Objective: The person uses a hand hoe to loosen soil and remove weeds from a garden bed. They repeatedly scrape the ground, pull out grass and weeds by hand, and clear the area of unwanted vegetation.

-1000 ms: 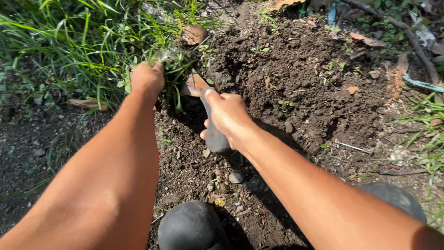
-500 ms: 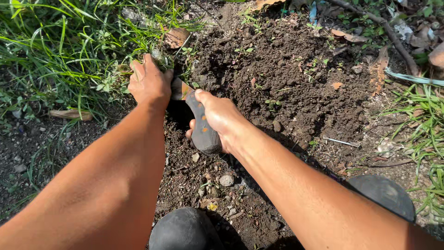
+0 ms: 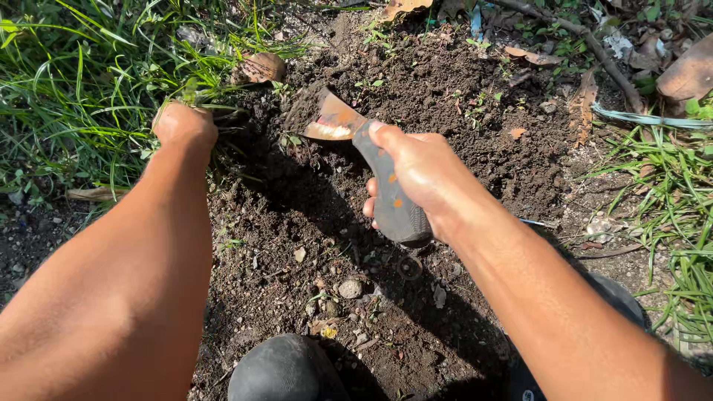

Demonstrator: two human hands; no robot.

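Observation:
My left hand (image 3: 184, 124) is closed around a clump of green grass (image 3: 194, 93) at the edge of the dark soil (image 3: 445, 96). A hand trowel is gripped in my right hand (image 3: 420, 174) by its grey handle (image 3: 392, 202), which carries small orange marks. The trowel's rusty blade (image 3: 332, 121) is lifted above the dug earth, pointing up and left, to the right of the grass clump. Both forearms reach in from the bottom of the view.
Thick grass (image 3: 82, 82) fills the upper left. Dry leaves (image 3: 261, 67), a stick (image 3: 594, 44) and more grass (image 3: 683, 223) lie at the right. Small stones (image 3: 349, 288) dot the soil. Two dark boot toes (image 3: 278, 369) show at the bottom.
The trowel blade has come up out of the soil by the grass roots and moved right. My left hand has shifted left, still holding the grass clump.

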